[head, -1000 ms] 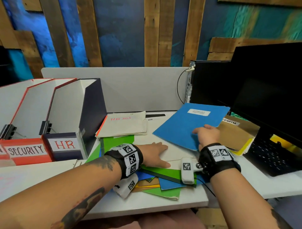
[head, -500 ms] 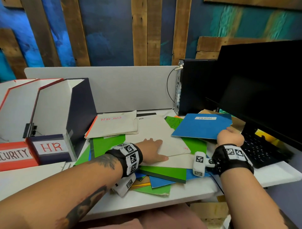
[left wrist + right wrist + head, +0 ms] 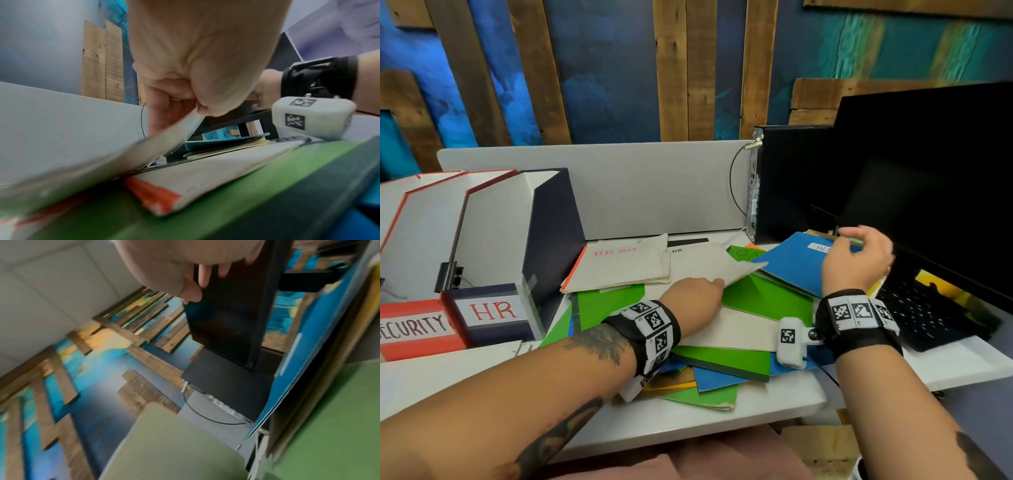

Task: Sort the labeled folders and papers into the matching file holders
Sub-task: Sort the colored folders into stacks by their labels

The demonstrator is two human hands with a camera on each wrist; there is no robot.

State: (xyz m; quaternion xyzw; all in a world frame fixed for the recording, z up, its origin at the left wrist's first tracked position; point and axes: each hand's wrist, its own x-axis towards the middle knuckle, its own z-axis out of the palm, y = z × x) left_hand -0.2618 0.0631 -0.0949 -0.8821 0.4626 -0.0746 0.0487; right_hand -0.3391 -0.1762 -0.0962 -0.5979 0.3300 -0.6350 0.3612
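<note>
A heap of green, blue and beige folders covers the desk centre. My left hand pinches the near edge of a beige folder and lifts it off a green folder; the left wrist view shows thumb and fingers clamped on that pale edge. My right hand hovers with loosely curled fingers just above the blue ADMIN folder and holds nothing. A beige folder marked HR lies behind the heap. The HR file holder and the SECURITY holder stand at the left.
A black monitor and a computer tower fill the right, with a black keyboard under the screen. A grey partition closes the back of the desk. The white desk edge runs in front of the heap.
My right hand laid the blue folder on the right-hand stack, let go and rose above it. My left hand went from lying flat on the beige folder to pinching and lifting its edge.
</note>
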